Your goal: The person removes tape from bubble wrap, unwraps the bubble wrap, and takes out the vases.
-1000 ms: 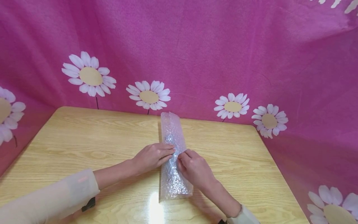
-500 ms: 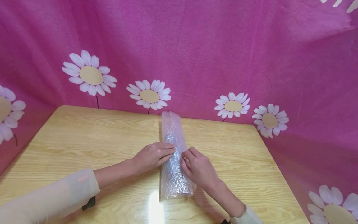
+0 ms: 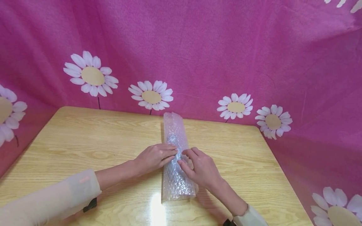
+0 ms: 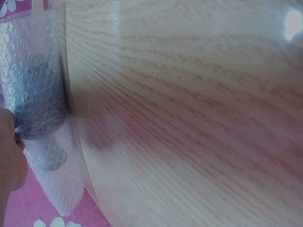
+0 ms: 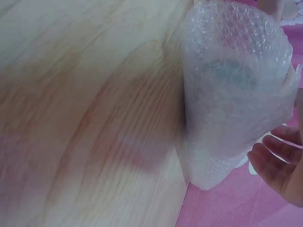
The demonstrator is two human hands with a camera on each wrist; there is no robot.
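A roll of clear bubble wrap (image 3: 174, 125) lies lengthwise on the wooden table, from near its far edge toward me. Through the layers in the left wrist view shows a dark cylindrical thing (image 4: 40, 94) with a narrower end; its exact kind is obscured. My left hand (image 3: 154, 158) rests across the wrap's middle from the left, fingers extended and pressing on top. On the right side, my right hand (image 3: 202, 169) is at the wrap's edge, thumb and forefinger spread apart. Its other fingers (image 5: 272, 163) bend loosely beside the wrap in the right wrist view.
The wooden table (image 3: 99, 138) carries the roll. Behind and around it hangs a pink cloth (image 3: 198, 56) with large white daisies. The roll's far end reaches close to the cloth.
My right hand first pinched the wrap's edge and drew slightly to the right; now its thumb and forefinger have parted. My left hand has stayed in place.
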